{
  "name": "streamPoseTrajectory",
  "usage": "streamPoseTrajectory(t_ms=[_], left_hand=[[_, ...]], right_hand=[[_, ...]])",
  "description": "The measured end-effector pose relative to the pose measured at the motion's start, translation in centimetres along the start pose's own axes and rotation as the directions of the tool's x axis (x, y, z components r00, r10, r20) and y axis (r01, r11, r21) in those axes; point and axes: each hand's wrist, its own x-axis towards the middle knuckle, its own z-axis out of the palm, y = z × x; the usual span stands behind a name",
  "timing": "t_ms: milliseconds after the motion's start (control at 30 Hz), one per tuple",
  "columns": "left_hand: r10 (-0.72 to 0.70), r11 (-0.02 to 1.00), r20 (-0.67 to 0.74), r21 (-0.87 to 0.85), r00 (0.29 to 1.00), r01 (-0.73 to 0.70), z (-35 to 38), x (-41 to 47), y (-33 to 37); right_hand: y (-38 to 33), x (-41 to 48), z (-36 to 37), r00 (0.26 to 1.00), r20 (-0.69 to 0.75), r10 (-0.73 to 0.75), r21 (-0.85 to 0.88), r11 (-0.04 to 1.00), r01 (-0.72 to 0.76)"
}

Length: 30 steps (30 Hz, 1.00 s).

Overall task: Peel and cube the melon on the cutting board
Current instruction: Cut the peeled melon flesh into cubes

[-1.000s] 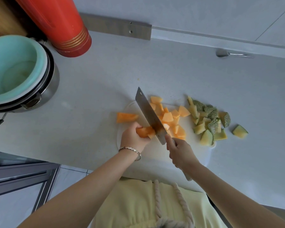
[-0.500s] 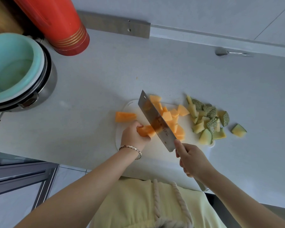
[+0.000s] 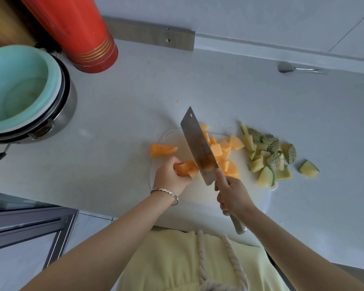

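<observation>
Through the head camera, the only view: has tipped the cleaver (image 3: 198, 143) out of its cut since a second ago, after standing it edge-down in the melon strip (image 3: 186, 168) close by the left fingertips; now carries it slanted, broad flat face up, between that strip and the cut cubes (image 3: 223, 151), though cannot tell whether its edge is fully off the board. Has drawn the right hand (image 3: 232, 196) back toward the body, wrapped round the handle with the forefinger laid up to the heel of the blade. Keeps the left hand (image 3: 170, 175) curled over the strip, pinning it to the near-left part of the cutting board (image 3: 247, 181). Reads as one slice finished and the blade being reset for the next, so well into cubing, with that strip and a second peeled wedge (image 3: 162, 150) at the board's left edge yet to cut. Seems finished with peeling, going by the rind pieces (image 3: 269, 152) heaped at the board's right end and one stray piece (image 3: 308, 169) out on the counter (image 3: 135, 101). Soft, moist-looking orange flesh in blocky chunks with clean flat faces; netted grey-green skin on pale yellow backing, cut in curved wedges; dull steel rectangle with a hole near its far corner; smooth white board with rounded corners on a pale speckled worktop
</observation>
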Motion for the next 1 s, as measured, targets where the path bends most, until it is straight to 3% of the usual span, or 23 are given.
streamPoseTrajectory(t_ms=[300, 467, 700, 867, 1000], left_hand=[[0.015, 0.999, -0.014, 0.03, 1.0, -0.014, 0.4, 0.3, 0.4], [0.013, 1.0, 0.002, 0.004, 1.0, -0.013, 0.3, 0.2, 0.5], [0.008, 0.999, -0.006, -0.04, 1.0, -0.009, 0.4, 0.2, 0.2], [0.023, 0.999, -0.001, -0.023, 1.0, -0.023, 0.4, 0.5, 0.1], [0.025, 1.0, -0.014, -0.013, 1.0, -0.025, 0.8, 0.6, 0.2]], right_hand=[[0.6, -2.2, -2.6, 0.998, 0.025, -0.059, -0.099, 0.993, 0.061], [1.1, -2.0, -1.8, 0.995, 0.013, -0.096, -0.263, 0.96, 0.096], [0.7, -0.7, 0.4, 0.989, -0.012, -0.146, -0.322, 0.937, 0.135], [0.9, -0.1, -0.1, 1.0, 0.001, -0.002, -0.025, 1.0, 0.002], [1.0, -0.9, -1.7, 1.0, 0.008, 0.008, -0.005, 1.0, -0.008]])
